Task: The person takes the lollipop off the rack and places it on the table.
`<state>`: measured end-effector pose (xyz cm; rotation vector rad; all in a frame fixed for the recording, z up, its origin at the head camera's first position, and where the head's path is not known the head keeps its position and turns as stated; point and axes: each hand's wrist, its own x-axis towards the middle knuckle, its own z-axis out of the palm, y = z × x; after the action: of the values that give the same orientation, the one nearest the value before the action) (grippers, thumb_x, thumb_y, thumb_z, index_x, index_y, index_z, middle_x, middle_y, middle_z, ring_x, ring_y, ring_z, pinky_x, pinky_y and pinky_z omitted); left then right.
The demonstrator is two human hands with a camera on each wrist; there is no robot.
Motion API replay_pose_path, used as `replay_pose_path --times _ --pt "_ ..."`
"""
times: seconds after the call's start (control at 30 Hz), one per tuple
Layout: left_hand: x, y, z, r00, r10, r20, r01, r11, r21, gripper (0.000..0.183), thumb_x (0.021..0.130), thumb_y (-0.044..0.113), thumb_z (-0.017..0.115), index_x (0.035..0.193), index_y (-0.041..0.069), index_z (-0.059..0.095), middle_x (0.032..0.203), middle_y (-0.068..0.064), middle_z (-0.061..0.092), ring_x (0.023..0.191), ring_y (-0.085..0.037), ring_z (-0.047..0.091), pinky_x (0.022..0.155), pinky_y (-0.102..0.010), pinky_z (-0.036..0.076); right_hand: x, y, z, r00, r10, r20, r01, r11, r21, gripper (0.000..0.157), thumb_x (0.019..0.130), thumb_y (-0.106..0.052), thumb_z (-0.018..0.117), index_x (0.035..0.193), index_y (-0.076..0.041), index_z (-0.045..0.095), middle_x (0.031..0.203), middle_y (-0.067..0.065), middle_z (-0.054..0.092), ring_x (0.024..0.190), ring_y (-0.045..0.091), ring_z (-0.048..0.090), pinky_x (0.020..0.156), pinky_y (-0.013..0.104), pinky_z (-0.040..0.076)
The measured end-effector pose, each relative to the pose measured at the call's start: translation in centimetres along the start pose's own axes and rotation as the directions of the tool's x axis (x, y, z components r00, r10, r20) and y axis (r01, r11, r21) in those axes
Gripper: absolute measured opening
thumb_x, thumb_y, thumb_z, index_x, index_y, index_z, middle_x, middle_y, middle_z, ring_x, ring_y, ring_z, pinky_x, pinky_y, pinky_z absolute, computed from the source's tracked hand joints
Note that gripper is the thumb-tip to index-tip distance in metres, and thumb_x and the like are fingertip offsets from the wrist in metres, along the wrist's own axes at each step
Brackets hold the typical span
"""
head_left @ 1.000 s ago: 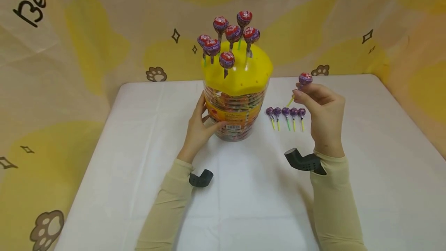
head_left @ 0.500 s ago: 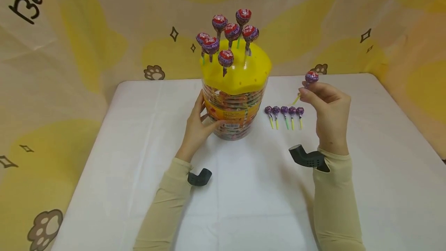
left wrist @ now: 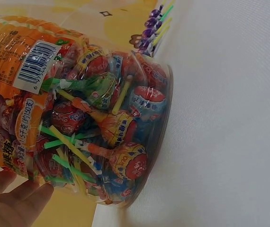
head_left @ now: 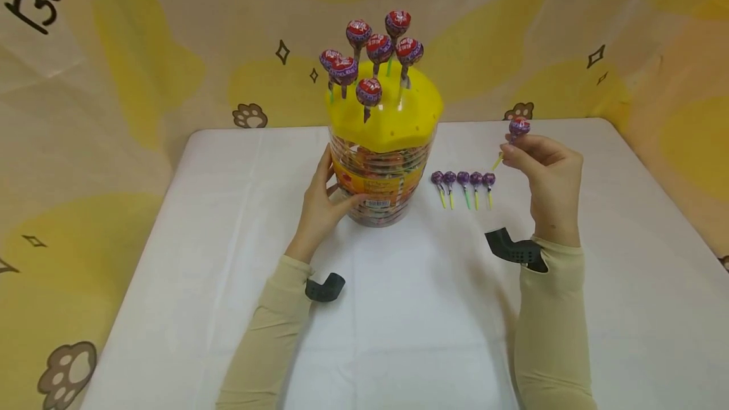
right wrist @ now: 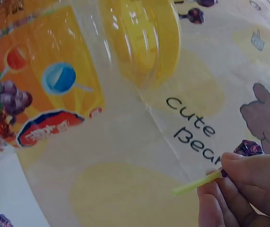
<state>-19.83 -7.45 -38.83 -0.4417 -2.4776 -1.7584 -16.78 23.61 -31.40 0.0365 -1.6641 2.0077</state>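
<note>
My left hand [head_left: 320, 212] grips the left side of a clear candy jar [head_left: 380, 176], thumb across its front near the barcode. Lollipops in colourful wrappers fill the jar, seen through its wall in the left wrist view. On top is a yellow lid [head_left: 418, 116], with several purple-and-red wrapped lollipops [head_left: 369, 92] standing upright in it. Off to the right, my right hand [head_left: 555, 185] pinches another lollipop [head_left: 519, 128] just below its head, raised over the table. Its yellow stick [right wrist: 194, 184] points down and left, free of the fingers.
Several purple lollipops [head_left: 464, 178] lie in a row on the white table [head_left: 398, 334], between the jar and my right hand. A patterned yellow-and-cream cloth [head_left: 484, 24] hangs behind the table. Dark wrist cameras [head_left: 326, 288] jut from both sleeves.
My right hand has shifted to the right with the lollipop, farther from the jar. The left hand keeps its hold on the jar; the head view has tilted slightly.
</note>
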Motion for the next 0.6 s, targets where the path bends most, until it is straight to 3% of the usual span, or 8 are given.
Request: replay_pose_path --times 0.37,0.6 --pt "0.1 0.0 0.0 1.000 -0.027 -0.002 0.027 1.000 -0.005 0.098 0.082 0.019 0.075 0.153 0.018 0.009 0.156 -0.004 0.019 0.137 -0.027 0.029 0.106 -0.040 0.037 1.2 2.2 -2.4 0.988 0.155 -0.008 -0.155 0.983 -0.096 0.005 0.079 0.008 0.070 0.082 0.004 0.072 0.077 0.005 0.069 0.066 0.014 0.065 0.066 0.020 0.056" --pt "0.1 0.1 0.1 1.000 -0.028 -0.002 0.028 1.000 -0.001 0.098 0.081 0.019 0.076 0.153 0.017 0.009 0.155 -0.005 0.020 0.137 -0.028 0.030 0.106 -0.040 0.037 1.9 5.9 -5.2 0.949 0.305 -0.078 -0.314 0.928 -0.201 0.005 0.080 0.003 0.072 0.084 0.005 0.071 0.073 -0.002 0.068 0.064 0.009 0.065 0.064 0.017 0.055"
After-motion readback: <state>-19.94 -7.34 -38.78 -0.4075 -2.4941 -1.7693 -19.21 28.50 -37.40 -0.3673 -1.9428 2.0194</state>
